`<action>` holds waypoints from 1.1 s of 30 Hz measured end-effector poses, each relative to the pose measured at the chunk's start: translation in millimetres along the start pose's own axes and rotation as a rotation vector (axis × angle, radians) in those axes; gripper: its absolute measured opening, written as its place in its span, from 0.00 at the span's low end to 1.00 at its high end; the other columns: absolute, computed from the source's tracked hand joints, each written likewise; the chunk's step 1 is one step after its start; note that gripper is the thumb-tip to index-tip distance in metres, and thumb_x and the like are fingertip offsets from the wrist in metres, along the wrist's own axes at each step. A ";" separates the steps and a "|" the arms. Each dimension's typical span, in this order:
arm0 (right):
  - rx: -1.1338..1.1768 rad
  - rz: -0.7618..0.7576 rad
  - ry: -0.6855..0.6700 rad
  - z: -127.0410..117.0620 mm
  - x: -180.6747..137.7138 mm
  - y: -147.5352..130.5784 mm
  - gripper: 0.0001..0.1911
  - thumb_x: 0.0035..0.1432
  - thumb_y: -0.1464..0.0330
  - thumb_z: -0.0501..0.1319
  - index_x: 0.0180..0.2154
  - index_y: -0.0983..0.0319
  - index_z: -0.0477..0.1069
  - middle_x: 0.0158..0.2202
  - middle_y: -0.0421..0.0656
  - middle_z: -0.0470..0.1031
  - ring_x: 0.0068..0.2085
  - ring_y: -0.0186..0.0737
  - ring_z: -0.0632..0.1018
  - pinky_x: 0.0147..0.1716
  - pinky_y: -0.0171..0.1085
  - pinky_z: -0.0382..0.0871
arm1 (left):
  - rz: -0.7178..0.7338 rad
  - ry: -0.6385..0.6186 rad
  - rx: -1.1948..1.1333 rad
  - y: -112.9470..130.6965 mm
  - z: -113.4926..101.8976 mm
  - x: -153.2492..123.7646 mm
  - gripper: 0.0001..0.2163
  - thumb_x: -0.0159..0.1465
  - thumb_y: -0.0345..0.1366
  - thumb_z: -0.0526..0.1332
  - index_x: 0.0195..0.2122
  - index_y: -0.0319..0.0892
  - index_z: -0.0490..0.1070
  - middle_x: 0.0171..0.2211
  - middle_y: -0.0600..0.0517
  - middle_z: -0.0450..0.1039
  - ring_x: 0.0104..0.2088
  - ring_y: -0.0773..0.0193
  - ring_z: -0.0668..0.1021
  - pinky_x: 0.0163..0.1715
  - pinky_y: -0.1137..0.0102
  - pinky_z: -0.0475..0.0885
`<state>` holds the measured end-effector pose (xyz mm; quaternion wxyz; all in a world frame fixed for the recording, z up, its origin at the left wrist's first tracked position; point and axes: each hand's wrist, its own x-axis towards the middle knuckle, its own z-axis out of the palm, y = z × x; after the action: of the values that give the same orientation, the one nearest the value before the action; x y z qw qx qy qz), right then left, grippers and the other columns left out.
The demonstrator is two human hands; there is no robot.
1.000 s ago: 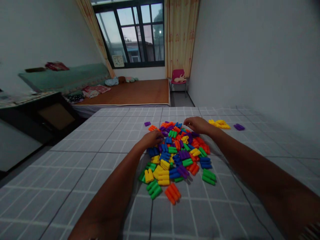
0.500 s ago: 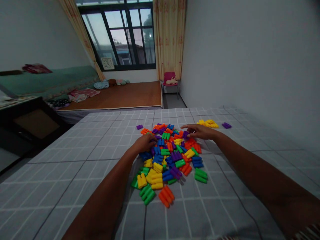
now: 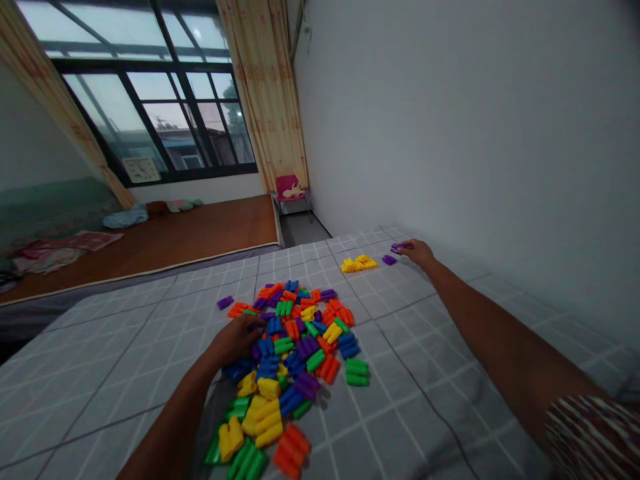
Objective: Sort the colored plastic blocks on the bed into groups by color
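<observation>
My right hand (image 3: pixel 416 252), at the far right of the bed, pinches a purple plastic building block (image 3: pixel 397 248). It holds the block just above and beside another purple block (image 3: pixel 389 260) lying on the sheet. At the left edge of a mixed heap of blocks (image 3: pixel 283 309), my left hand (image 3: pixel 243 337) rests with its fingers curled in among the pieces. Whatever those fingertips grip is hidden. Orange, green, blue, yellow and purple pieces make up the heap. A small yellow pile (image 3: pixel 359 265) lies left of my right hand.
A checked grey sheet (image 3: pixel 400 373) covers the surface under the blocks. One purple block (image 3: pixel 225 303) lies apart, left of the heap. A white wall (image 3: pixel 450 133) rises on the right. Beyond are a brown bed mat (image 3: pixel 210 230) and a pink chair (image 3: pixel 287 183).
My right hand has moved from the heap's right side to the far right, carrying a purple block. My left hand stays at the heap's left edge. The view has swung right.
</observation>
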<state>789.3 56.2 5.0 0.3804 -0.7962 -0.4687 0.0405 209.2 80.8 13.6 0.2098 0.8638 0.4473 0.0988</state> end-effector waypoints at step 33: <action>-0.101 -1.934 -0.513 46.0 -310.3 -250.6 0.24 0.65 0.54 0.42 0.57 0.46 0.65 0.63 0.31 0.62 0.63 0.40 0.61 0.54 0.50 0.62 | 0.048 0.151 -0.176 -10.6 15.3 8.8 0.20 0.57 0.36 0.61 0.51 0.39 0.72 0.48 0.46 0.76 0.47 0.56 0.77 0.50 0.61 0.70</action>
<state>417.7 -90.9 43.2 0.1032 -0.0555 -0.9838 -0.1357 212.1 89.3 -5.0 0.2480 0.8426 0.4307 0.2075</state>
